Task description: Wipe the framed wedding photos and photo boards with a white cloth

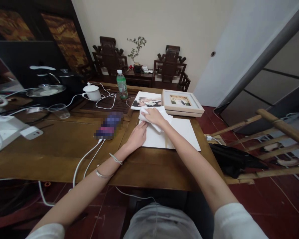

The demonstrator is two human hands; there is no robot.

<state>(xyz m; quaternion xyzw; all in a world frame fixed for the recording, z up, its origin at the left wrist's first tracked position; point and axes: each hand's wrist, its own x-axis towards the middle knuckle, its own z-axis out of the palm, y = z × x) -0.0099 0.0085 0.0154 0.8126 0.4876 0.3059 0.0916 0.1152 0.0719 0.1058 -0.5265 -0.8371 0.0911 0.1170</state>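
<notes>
A white flat board lies on the wooden table in front of me. My left hand rests on its left edge, fingers stretched flat and holding it down. My right hand is closed on a crumpled white cloth and presses it on the board's far left corner. Just beyond the cloth lies an unframed photo print, and to its right a light wooden picture frame with a photo in it.
A blurred-out phone on white cables lies left of the board. Farther left are a white teapot, a green bottle, a clear cup, pots and a white power strip. Bamboo chair at right; carved chairs at the wall.
</notes>
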